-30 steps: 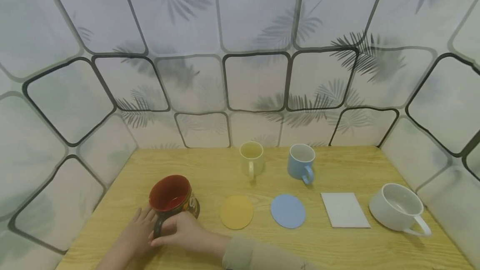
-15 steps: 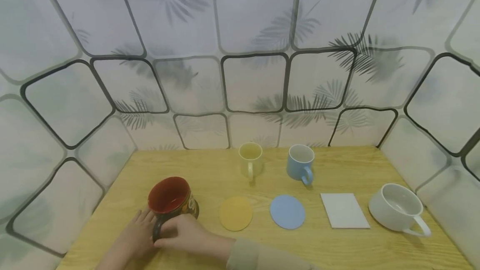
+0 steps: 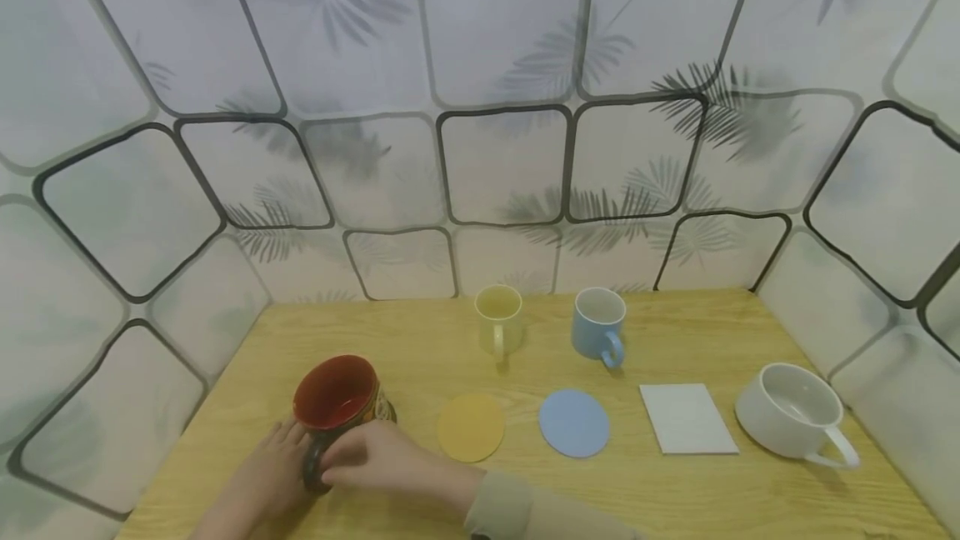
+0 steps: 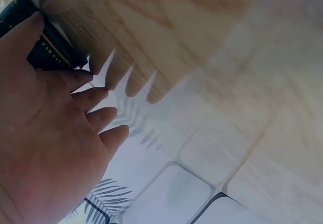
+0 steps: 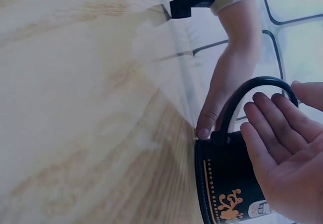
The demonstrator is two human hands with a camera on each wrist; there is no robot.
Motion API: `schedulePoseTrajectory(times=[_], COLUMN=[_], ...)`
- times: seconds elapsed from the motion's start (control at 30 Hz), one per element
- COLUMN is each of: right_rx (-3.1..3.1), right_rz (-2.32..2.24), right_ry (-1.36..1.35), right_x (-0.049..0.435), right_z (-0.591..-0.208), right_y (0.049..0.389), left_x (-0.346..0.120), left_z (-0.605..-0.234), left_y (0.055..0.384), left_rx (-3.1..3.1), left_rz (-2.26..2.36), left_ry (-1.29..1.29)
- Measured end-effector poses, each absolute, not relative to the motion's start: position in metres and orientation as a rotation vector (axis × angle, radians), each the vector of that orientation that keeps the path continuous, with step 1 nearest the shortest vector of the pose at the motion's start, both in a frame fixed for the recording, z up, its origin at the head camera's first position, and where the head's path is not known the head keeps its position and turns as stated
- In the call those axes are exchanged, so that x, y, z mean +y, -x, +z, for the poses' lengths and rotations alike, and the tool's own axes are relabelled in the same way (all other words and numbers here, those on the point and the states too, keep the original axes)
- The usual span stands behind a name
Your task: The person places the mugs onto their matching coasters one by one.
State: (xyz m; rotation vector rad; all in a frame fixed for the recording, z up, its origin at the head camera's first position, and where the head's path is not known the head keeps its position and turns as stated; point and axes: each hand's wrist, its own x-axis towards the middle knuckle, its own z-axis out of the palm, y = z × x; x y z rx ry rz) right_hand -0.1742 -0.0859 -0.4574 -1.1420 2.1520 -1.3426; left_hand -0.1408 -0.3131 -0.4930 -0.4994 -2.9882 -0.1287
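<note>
Dark mug (image 3: 341, 398) with the red inside stands just beyond our grip, apparently upright on the table (image 3: 615, 490), its handle (image 3: 313, 469) pointing back toward us. A moment ago our right hand (image 3: 382, 457) lapped over that handle; now its fingertips sit farther right and more of the handle shows, while the mug has kept its spot. We take this to mean that the hold has been given up, and that the wood bears the mug's weight.

Our right hand is loose: the right wrist view shows its fingers lightly bent beside the handle, wrapped round nothing, with the thumb apart from them. It reaches in from the lower right, across the near side of the mug. To the left of that grip, our left hand (image 3: 266, 469) grasps nothing either; its fingers are stretched out and fanned, its thumb lying along the mug's side, though we cannot tell whether it presses.

Right of the grip, the yellow disc (image 3: 471, 428) lies nearest and the blue disc (image 3: 574, 423) farther off, with the yellow mug (image 3: 498, 323) behind them.
</note>
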Motion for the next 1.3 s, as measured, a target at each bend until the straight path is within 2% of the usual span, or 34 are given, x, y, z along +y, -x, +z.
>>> schedulePoseTrajectory(times=[0.4,0.77,1.3], right_rx=[1.951,1.787,1.825], right_rz=[-1.518,-1.662,-1.711], right_ry=[1.109,0.931,0.885], right_x=[-0.075,-0.062,-0.034], right_z=[-0.457,-0.451,-0.434], right_y=[0.181,0.19,0.215], left_x=[-0.319,-0.321,-0.324], left_z=[-0.492,-0.485,-0.447], left_y=[0.136,0.136,0.129], left_rx=[-2.888,-2.835,-2.922], left_rz=[-0.179,-0.084,-0.013], left_ry=[0.525,0.526,0.458])
